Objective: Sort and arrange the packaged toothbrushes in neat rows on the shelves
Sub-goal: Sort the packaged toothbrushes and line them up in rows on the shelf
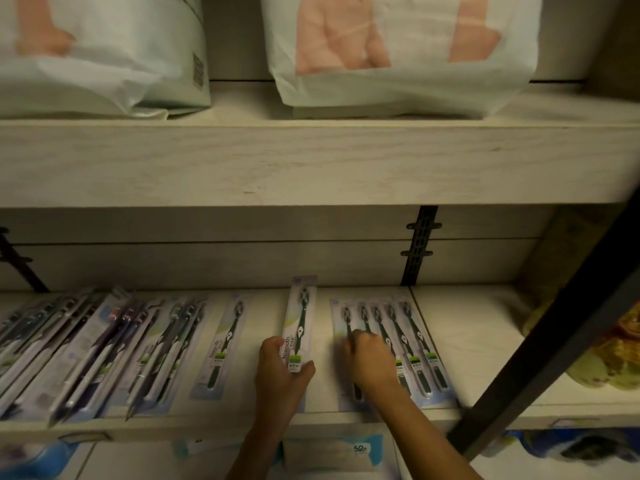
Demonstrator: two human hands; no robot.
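1. I am looking down in dim light at a pale, wood-grain lower shelf (467,341). Its back wall is panelled in the same pale boards, and a black slotted rail (420,244) is running up it.
2. An upper shelf (311,161) is crossing the view above, its thick front edge facing me. Two white plastic bags with pinkish patches are sitting on it, a left bag (104,64) and a right bag (398,57).
3. A dark bar (554,341) is cutting diagonally across the right side and covering part of the lower shelf's right end. Beyond it a yellow-green package (616,358) is lying on that shelf.
4. Below the front edge, blue packages (346,452) are showing, blurred.
5. At the left a heap of packs (86,348) of toothbrushes is lying overlapped and slanted. Just right of it a single pack (225,348) is lying flat by itself.
6. The left hand (280,372) is grasping the held pack (300,323) by its lower end, thumb on the right edge and fingers round the left. The pack is raised over the bare strip between the single pack and the row, its top end overlapping the back wall.
7. Right of that gap a row of packs (412,344) is lying side by side, brush heads toward the back wall.
8. The right hand (372,358) is lying knuckles-up with curled fingers on the leftmost pack of that row. It is blurred, and I cannot tell whether it is pinching or only pressing.
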